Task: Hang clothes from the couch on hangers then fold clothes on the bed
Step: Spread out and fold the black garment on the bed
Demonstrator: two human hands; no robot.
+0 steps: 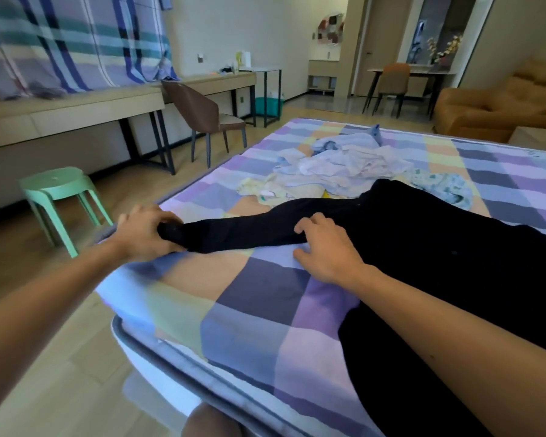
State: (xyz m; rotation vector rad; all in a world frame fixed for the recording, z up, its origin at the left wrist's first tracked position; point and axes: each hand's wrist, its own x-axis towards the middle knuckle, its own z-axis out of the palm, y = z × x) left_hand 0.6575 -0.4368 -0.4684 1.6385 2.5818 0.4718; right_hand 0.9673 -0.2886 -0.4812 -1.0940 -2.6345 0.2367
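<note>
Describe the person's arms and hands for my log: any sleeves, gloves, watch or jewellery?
Both forearms are bare all the way to the frame edge, with no sleeves in view. The left hand and right hand wear no gloves. No watch, bracelet or ring shows on either wrist or hand.

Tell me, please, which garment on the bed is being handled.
The black garment: the left hand grips its narrow end and the right hand rests on it; the pale clothes behind lie untouched.
</note>
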